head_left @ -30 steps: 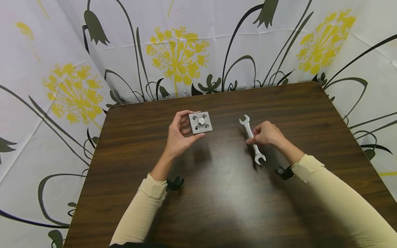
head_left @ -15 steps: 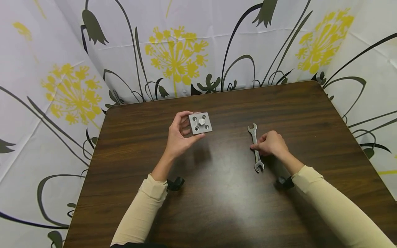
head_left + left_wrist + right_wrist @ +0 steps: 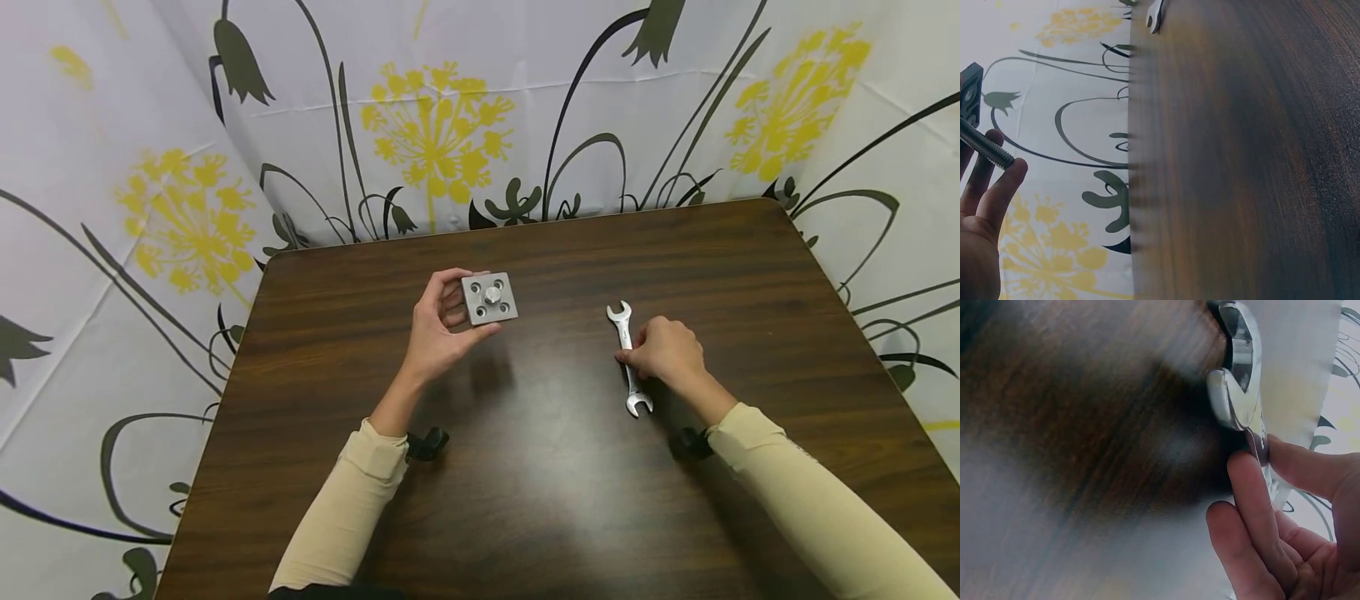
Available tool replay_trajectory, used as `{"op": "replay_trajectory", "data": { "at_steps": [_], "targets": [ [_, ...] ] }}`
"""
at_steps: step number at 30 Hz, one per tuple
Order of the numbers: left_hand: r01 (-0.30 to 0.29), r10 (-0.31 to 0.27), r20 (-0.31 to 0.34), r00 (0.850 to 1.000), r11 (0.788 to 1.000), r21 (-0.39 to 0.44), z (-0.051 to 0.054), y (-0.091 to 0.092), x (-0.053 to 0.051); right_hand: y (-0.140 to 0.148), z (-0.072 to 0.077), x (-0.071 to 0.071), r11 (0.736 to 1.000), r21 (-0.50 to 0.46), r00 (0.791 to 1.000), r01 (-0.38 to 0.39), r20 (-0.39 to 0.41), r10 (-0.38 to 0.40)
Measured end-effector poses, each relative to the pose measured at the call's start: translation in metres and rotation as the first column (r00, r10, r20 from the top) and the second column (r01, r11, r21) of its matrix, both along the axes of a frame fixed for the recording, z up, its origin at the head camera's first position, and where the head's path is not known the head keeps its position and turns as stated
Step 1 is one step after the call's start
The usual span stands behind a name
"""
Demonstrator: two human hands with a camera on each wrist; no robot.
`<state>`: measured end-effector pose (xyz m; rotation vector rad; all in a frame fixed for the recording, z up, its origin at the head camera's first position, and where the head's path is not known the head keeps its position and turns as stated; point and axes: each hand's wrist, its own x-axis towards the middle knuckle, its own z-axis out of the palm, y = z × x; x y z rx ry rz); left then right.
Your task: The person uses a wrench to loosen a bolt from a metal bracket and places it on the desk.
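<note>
At the left, a pale yellow sleeve (image 3: 337,500) ends at my wrist, where a black camera (image 3: 427,444) is worn. My left hand (image 3: 435,333) is grasping the plate (image 3: 483,314): thumb along the near edge, fingers at the far edge. The plate is held above the bench (image 3: 555,492), its shadow falling on the wood apart from it. It is grey, square, tilted towards me, with a hole near each corner. A bolt (image 3: 492,295) passes through the middle; its head faces me, and the left wrist view shows the threaded shank projecting from the other side. Whether my fingertips touch the shank end I cannot tell.

To the right, well apart from the plate, is the wrench (image 3: 626,337), silver, forked at both ends, one end directed at the curtain (image 3: 525,125) and the other at me. My right hand (image 3: 669,354) pinches its shaft between thumb and fingers. Whether the wrench rests on the bench or is slightly raised I cannot tell. The curtain, white with yellow and grey-green flowers, stands behind the bench's far edge.
</note>
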<state>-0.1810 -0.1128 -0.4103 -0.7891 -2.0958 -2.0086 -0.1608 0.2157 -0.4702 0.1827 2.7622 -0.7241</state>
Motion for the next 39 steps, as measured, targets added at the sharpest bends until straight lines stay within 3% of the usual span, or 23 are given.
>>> {"op": "replay_trajectory", "data": {
  "at_steps": [8, 13, 18, 23, 30, 35, 39],
  "targets": [
    [0.005, -0.005, -0.023, 1.0, 1.0, -0.002, -0.025, -0.003, -0.014, 0.004, -0.001, 0.0, 1.0, -0.011, 1.0, -0.015, -0.016, 0.015],
    [0.008, -0.008, -0.016, 1.0, 1.0, 0.007, -0.017, 0.002, -0.009, 0.006, 0.005, 0.0, 1.0, 0.015, 0.999, -0.026, -0.02, 0.026],
    [0.013, -0.013, -0.025, 1.0, 1.0, 0.0, -0.003, 0.005, -0.002, -0.003, 0.026, -0.005, 0.994, 0.083, 0.988, -0.074, -0.131, 0.084],
    [0.005, -0.006, -0.026, 1.0, 1.0, -0.027, 0.001, 0.006, -0.001, -0.028, 0.065, -0.014, 0.983, 0.045, 0.951, -0.18, -0.249, 0.186],
    [0.009, -0.01, -0.025, 1.0, 0.999, -0.042, 0.0, 0.007, -0.001, -0.079, 0.114, -0.016, 0.929, -0.079, 0.865, -0.362, -0.401, 0.302],
    [0.024, -0.025, -0.031, 0.999, 0.998, -0.053, 0.0, 0.007, -0.001, -0.112, 0.127, -0.019, 0.898, -0.08, 0.82, -0.432, -0.449, 0.354],
    [0.02, -0.023, -0.043, 0.999, 0.997, -0.07, -0.001, 0.007, 0.0, -0.126, 0.128, -0.023, 0.894, -0.038, 0.81, -0.447, -0.441, 0.386]
  ]
}}
